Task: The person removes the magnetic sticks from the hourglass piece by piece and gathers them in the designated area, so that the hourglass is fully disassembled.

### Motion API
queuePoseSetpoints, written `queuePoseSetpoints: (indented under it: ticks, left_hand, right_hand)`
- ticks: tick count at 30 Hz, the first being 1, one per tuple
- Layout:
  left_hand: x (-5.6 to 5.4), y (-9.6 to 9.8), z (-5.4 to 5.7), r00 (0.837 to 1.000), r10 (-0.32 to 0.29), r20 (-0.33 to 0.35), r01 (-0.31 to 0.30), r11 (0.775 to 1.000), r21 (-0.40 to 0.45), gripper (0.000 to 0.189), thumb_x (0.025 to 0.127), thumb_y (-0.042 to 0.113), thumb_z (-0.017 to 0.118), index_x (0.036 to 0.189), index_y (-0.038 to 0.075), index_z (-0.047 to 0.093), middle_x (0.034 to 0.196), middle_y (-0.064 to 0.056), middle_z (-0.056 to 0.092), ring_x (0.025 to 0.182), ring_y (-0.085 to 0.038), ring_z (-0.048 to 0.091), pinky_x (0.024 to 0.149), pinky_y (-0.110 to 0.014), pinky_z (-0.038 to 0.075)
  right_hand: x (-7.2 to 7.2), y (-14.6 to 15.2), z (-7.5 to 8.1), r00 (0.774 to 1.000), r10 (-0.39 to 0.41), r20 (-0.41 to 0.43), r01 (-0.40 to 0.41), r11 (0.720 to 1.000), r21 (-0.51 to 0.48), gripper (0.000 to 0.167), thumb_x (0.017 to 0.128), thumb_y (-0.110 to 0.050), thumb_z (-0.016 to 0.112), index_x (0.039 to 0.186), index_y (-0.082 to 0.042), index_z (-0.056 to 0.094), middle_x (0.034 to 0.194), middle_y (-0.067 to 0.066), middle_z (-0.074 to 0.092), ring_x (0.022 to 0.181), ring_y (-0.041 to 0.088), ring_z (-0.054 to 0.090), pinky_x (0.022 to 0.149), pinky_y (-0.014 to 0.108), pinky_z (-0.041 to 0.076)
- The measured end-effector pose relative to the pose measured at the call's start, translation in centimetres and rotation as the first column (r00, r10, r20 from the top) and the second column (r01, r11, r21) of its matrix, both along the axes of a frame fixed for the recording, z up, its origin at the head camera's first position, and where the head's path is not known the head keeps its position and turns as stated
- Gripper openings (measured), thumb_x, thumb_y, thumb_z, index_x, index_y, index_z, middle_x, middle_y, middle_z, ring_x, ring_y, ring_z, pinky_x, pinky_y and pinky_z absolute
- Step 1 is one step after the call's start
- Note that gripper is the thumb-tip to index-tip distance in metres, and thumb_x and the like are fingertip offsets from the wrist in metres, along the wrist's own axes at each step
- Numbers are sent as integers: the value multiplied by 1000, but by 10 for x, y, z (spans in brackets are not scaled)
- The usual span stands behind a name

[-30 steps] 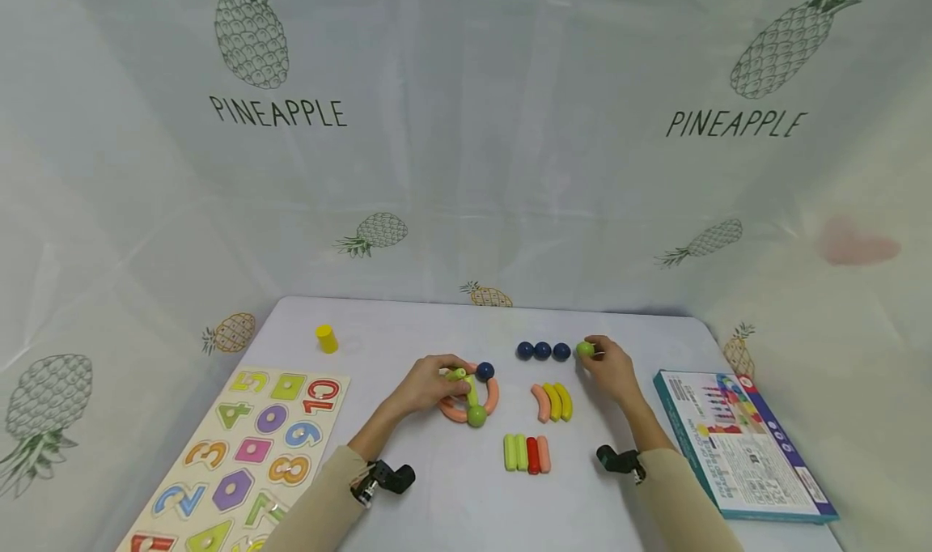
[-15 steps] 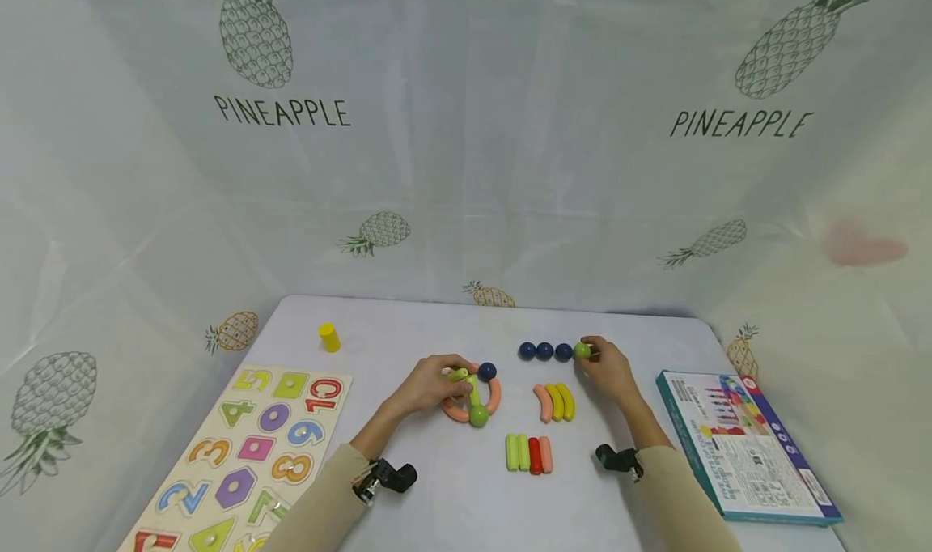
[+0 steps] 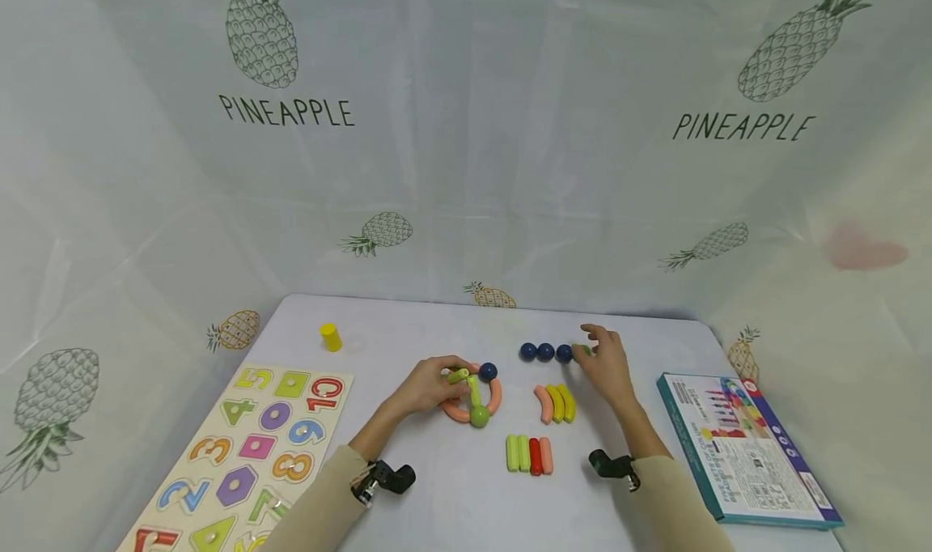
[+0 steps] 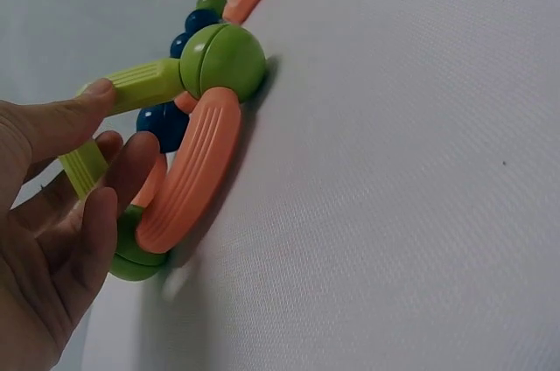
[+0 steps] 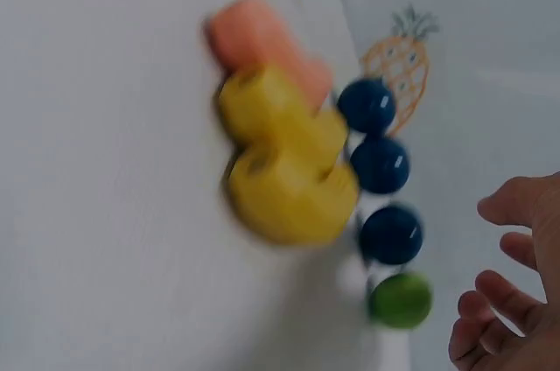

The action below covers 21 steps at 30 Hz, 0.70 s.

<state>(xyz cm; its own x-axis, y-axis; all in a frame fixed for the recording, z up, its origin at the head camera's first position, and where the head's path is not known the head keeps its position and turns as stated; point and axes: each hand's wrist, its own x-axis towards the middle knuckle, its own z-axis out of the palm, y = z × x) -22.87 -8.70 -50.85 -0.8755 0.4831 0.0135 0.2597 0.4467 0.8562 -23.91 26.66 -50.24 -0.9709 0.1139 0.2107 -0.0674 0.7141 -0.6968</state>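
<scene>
My left hand (image 3: 429,386) pinches a light-green rod (image 4: 144,87) between thumb and fingers. That rod joins a ball-and-stick build in which curved orange rods (image 4: 197,170) link a green ball (image 4: 232,60), a dark-blue ball (image 3: 489,371) and another green ball low by the fingers. A second light-green rod (image 4: 85,168) runs behind the fingertips. At the table's far side, my right hand (image 3: 606,366) has its fingers spread and holds nothing. Beside it, a loose green ball (image 5: 401,301) ends a row of dark-blue balls (image 3: 546,352); the hand partly hides it in the head view.
Curved yellow rods (image 3: 564,403) and an orange one lie in front of the ball row. Nearer are straight green, red (image 3: 535,456) and orange rods. A number puzzle board (image 3: 255,447) lies left, a box (image 3: 750,447) right, a yellow cylinder (image 3: 331,337) far left.
My right hand has set the green ball at the right end of the blue row and let go, its fingers now spread. My left hand keeps its hold on the build.
</scene>
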Motion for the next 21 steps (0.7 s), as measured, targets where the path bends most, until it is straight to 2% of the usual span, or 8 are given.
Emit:
queuePoseSetpoints:
  ticks: [4,7,9,12,14,18,20,21]
  left_hand:
    - [-1,-1,-2,1000,10,2,-10,1000,-14,34,92,22,76,125,19,70,121,-11,68,67,-18,71,55,-24,49]
    - [0,-1,-2,1000,22,-3,-22,1000,-17,32,94,19,73,125,17,70,122,-14,67,66,-17,70,54,-24,48]
    - [0,-2,-1,1000,29,4,-29,999,-13,31,95,18,72,126,16,70,123,-15,66,66,-17,70,54,-24,47]
    - [1,-2,0,999,32,18,-32,999,-2,30,96,18,70,126,15,70,123,-15,65,64,-17,70,52,-22,46]
    - [2,-2,0,999,27,27,-27,1000,10,29,97,18,69,126,15,70,120,-12,66,63,-16,70,51,-22,45]
    - [2,-2,2,1000,21,17,-21,1000,-9,27,97,20,69,124,16,70,91,-8,73,60,-15,68,58,-25,48]
    - [2,-3,3,999,30,12,-30,999,-37,27,97,23,69,124,19,70,77,-6,73,60,-14,68,67,-25,49]
    - [2,-3,3,999,34,6,-34,998,-48,27,97,24,69,123,19,70,76,-5,73,60,-13,67,70,-26,49]
  right_hand:
    - [5,-26,16,995,75,-58,-76,997,-11,33,97,-20,66,127,-4,65,113,16,61,95,28,61,73,35,52]
    - [11,-50,25,982,179,-57,-181,983,-33,25,97,-18,67,119,-6,69,105,9,66,90,23,63,72,31,53]
    - [17,-67,27,965,258,-33,-260,965,-46,22,97,-18,68,117,-8,70,101,4,68,88,19,63,71,29,53]
    - [25,-91,24,930,368,18,-367,929,-50,23,97,-21,69,117,-10,71,98,-2,68,86,14,62,71,28,52]
    - [30,-103,21,896,439,60,-436,898,-64,26,97,-23,69,120,-11,69,97,-4,68,86,13,63,70,27,52]
    - [35,-120,14,830,546,116,-538,838,-95,31,97,-21,68,126,-10,66,98,-3,68,84,13,64,69,27,53]
    - [35,-126,12,807,574,138,-567,819,-90,35,96,-20,69,129,-12,64,98,-1,68,83,13,64,68,26,53]
    - [35,-128,11,799,584,145,-578,812,-84,36,95,-20,70,129,-12,63,98,0,68,82,12,64,68,26,53]
